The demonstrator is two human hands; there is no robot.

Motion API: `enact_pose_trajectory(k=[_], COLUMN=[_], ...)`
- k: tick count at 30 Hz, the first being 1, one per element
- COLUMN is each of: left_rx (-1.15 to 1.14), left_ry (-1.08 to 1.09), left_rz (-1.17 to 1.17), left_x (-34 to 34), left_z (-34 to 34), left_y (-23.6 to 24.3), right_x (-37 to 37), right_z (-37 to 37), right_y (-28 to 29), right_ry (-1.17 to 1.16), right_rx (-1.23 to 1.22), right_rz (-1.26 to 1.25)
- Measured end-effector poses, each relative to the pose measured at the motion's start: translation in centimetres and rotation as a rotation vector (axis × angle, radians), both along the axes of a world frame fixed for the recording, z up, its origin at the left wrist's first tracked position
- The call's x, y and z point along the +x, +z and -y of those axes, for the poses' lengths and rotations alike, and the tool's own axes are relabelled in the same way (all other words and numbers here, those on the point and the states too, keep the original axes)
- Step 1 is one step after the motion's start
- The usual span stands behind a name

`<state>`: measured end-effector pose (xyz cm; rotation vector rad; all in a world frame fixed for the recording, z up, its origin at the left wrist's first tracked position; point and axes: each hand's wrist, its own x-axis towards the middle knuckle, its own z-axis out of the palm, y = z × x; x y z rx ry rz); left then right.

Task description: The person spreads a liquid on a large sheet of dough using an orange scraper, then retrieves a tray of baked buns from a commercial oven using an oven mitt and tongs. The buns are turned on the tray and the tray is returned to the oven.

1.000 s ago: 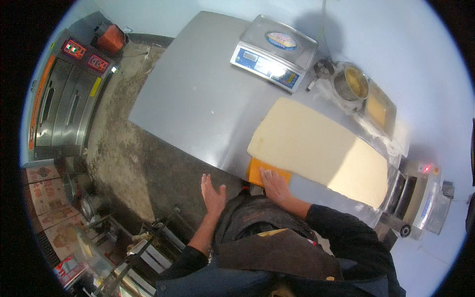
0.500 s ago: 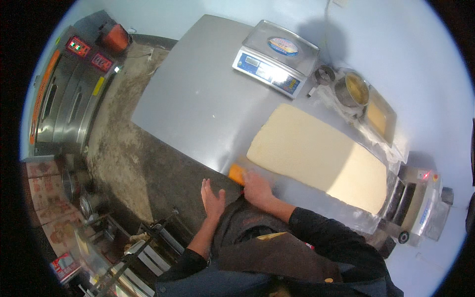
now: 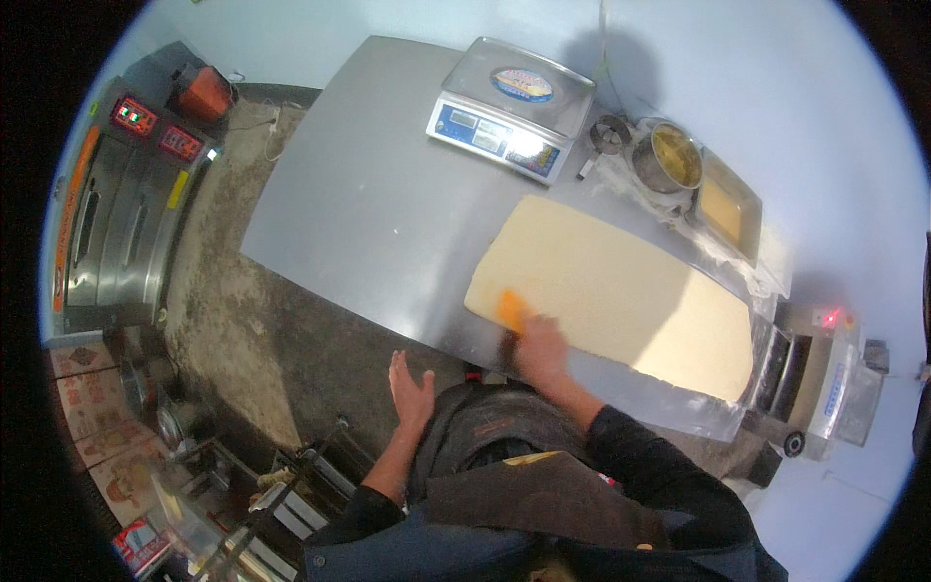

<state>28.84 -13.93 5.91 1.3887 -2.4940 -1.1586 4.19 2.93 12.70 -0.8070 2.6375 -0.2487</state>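
Note:
A long sheet of pale rolled dough (image 3: 611, 281) lies on the right part of a grey metal table (image 3: 349, 213). My right hand (image 3: 541, 344), blurred by motion, is closed on an orange flat scraper (image 3: 514, 308), which is over the near left part of the dough. Just off the table's near edge, my left hand (image 3: 411, 388) is held up with its fingers apart and nothing in it.
A scale (image 3: 499, 136) stands at the back, beside a steel pot (image 3: 667, 160) and a tray (image 3: 722, 213). A roller machine (image 3: 815, 378) adjoins the right end. An oven (image 3: 116, 233) stands left; cardboard boxes (image 3: 107, 417) and a metal rack (image 3: 291, 485) are lower left.
My right hand first moved the scraper left toward the near edge, then up and right onto the dough. My left hand stays open in about the same place.

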Motion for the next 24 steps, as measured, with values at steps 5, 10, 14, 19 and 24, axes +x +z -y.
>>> enact_pose_trajectory(k=[5, 10, 14, 19, 24], left_rx=[-0.001, -0.031, -0.067, 0.018, -0.046], left_ry=[0.008, 0.121, 0.083, 0.123, 0.101], left_rz=[-0.009, -0.027, -0.022, 0.009, -0.009], left_x=[0.3, 3.1, 5.3, 5.8, 2.7], left_z=[-0.1, -0.7, -1.4, -2.3, -2.6], left_y=[0.9, 1.3, -0.3, -0.1, -0.4], right_x=[4.6, -6.2, -2.1, 6.0, -2.8], right_z=[4.7, 5.3, 6.2, 7.4, 0.9], right_y=[2.4, 2.5, -2.1, 1.0, 0.4], right_ry=[0.254, 0.060, 0.186, 0.440, 0.054], right_rx=[-0.312, -0.002, 0.006, -0.007, -0.374], right_rz=[0.213, -0.078, -0.039, 0.565, 0.703])
